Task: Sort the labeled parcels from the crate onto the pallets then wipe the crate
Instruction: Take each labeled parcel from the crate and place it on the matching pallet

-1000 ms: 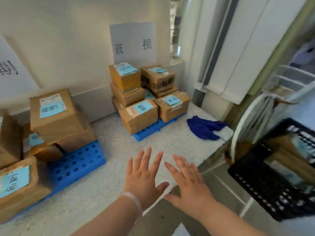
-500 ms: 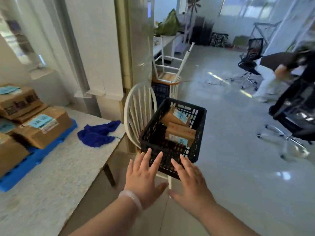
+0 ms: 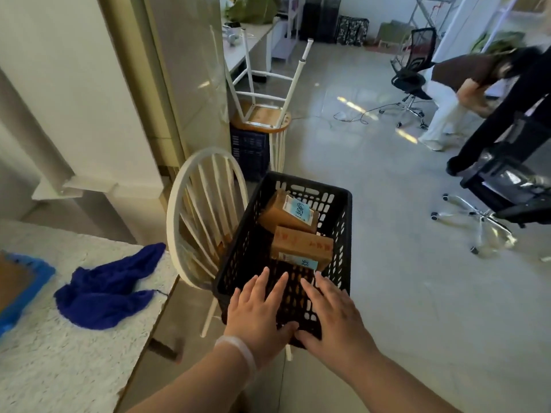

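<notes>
A black slatted plastic crate (image 3: 343, 234) rests on a white spindle-back chair (image 3: 190, 210). Inside it lie two brown cardboard parcels: the far one (image 3: 280, 213) has a blue label on top, the near one (image 3: 301, 244) shows red print and a blue label on its front. My left hand (image 3: 258, 311) and my right hand (image 3: 334, 314) hover over the crate's near rim, fingers spread, holding nothing. A blue cloth (image 3: 107, 289) lies crumpled on the speckled table (image 3: 59, 368). The corner of a blue pallet (image 3: 26, 287) shows at the left edge.
An upturned white chair (image 3: 262, 93) sits on a dark crate behind the spindle chair. Office chairs (image 3: 489, 210) stand on the right. A person (image 3: 459, 90) bends over at the far right. A cable lies on the tiled floor.
My view has swung right from the pallets with stacked parcels to the crate on the chair. Both hands have come closer to the crate's near rim, still spread.
</notes>
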### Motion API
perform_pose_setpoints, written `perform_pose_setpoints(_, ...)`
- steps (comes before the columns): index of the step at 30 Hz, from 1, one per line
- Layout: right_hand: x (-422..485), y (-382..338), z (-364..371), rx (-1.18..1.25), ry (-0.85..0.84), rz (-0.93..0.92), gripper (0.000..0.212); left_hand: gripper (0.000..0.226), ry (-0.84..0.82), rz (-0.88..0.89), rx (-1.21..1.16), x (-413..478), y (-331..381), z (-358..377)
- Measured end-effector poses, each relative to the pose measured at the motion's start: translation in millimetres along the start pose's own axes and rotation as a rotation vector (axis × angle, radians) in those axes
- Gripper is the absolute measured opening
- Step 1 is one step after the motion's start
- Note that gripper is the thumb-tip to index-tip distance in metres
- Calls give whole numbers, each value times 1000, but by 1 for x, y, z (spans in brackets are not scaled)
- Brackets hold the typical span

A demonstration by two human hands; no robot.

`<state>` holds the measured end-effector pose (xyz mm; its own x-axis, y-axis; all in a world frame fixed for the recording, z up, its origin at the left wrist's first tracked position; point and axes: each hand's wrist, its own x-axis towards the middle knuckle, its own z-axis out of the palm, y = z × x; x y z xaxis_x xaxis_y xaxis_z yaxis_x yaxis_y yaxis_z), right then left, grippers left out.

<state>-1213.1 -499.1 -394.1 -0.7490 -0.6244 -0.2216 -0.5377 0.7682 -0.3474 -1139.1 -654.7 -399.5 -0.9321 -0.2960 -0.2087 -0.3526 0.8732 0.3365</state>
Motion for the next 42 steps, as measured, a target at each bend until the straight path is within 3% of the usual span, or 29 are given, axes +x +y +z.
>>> perform_pose_setpoints(5, 57, 14, -2, 5, -24, 93, 85, 83, -69, -11, 2, 79, -16, -7)
perform_pose_setpoints(8, 80, 27, 1, -58, -131, 63, 85, 82, -111, -50, -28, 110, -16, 3)
perform_pose_setpoints(12, 128, 49, 1, -94, -145, 41, 84, 82, -201, -106, -63, 141, -15, 23)
perform_pose_setpoints(24, 297, 130, 40, -480, -389, -279, 85, 80, -215, -434, -301, 221, 2, 97)
perform_pose_setpoints(30, 347, 145, 71, -710, -531, -385, 109, 76, -257, -591, -456, 238, 5, 128)
perform_pose_setpoints(36, 351, 147, 67, -541, -475, -426, 108, 77, -254, -700, -560, 231, 5, 134)
perform_pose_setpoints(39, 344, 142, 48, -271, -508, -361, 102, 79, -207, -778, -628, 223, 8, 121)
perform_pose_setpoints(42, 334, 132, 24, 151, -624, -161, 97, 81, -136, -809, -674, 216, 14, 99)
